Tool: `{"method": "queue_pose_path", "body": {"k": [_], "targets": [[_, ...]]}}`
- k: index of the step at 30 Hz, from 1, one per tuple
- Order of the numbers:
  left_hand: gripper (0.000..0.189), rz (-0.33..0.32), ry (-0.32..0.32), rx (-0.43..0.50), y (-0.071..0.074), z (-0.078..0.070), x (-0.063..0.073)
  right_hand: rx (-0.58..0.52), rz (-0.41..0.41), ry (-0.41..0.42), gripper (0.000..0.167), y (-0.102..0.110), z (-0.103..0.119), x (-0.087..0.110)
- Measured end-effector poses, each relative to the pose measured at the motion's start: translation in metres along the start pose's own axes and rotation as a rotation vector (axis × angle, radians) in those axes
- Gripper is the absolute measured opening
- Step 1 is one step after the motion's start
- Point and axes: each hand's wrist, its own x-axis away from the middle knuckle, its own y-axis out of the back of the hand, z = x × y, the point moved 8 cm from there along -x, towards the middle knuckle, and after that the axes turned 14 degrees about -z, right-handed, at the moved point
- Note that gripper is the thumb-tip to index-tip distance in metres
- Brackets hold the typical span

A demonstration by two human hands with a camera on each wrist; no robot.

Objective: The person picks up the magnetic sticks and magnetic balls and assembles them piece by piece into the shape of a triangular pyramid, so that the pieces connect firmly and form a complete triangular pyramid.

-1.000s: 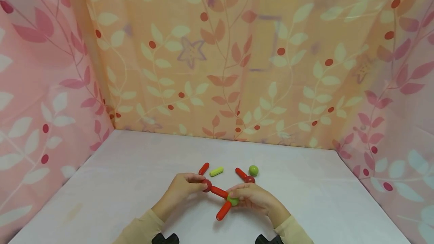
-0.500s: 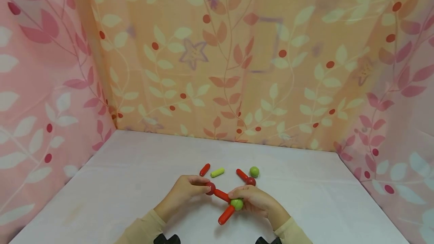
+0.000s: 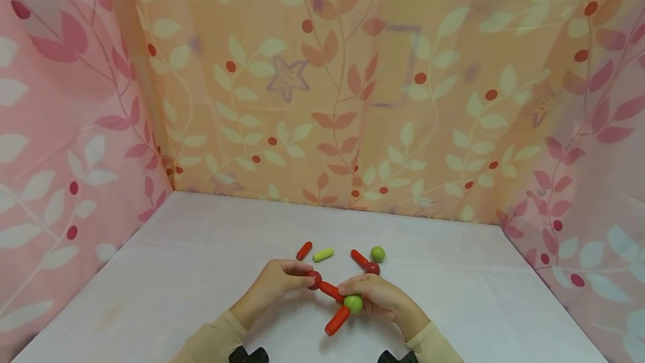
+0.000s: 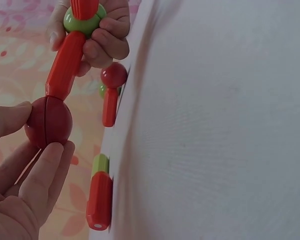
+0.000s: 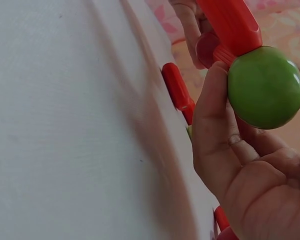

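My left hand [image 3: 279, 284] pinches a red ball [image 4: 48, 121] between thumb and fingers. A red rod [image 4: 66, 65] runs from that ball to a green ball [image 5: 265, 87], which my right hand [image 3: 385, 298] grips. From the green ball a second red rod [image 3: 337, 321] sticks out toward me. In the left wrist view the first rod's end meets the red ball; how firmly they are joined cannot be seen. All these pieces are held above the white table.
Beyond my hands lie a loose red rod [image 3: 304, 251], a yellow-green rod [image 3: 323, 255] and another green ball [image 3: 378, 254]. A red rod [image 3: 359, 257] joined to a red ball [image 3: 372, 269] rests behind my right hand. Patterned cloth [image 3: 332, 99] walls the white table [image 3: 211, 228] behind and at both sides.
Both hands have shifted slightly right and toward me with the joined pieces. More of the held green ball shows now. The pieces lying on the table stay put.
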Motion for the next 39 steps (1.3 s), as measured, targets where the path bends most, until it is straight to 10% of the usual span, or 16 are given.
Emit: {"method": "queue_pose_path", "body": {"k": [25,39], "targets": [[0.033,0.059,-0.029,0.015,-0.006,-0.006,0.002,0.009,0.014,-0.018,0.027,-0.003,-0.002,0.001],[0.036,-0.034,-0.061,-0.02,0.008,-0.004,-0.008,-0.032,0.028,-0.011,0.03,-0.004,-0.001,0.001]]}}
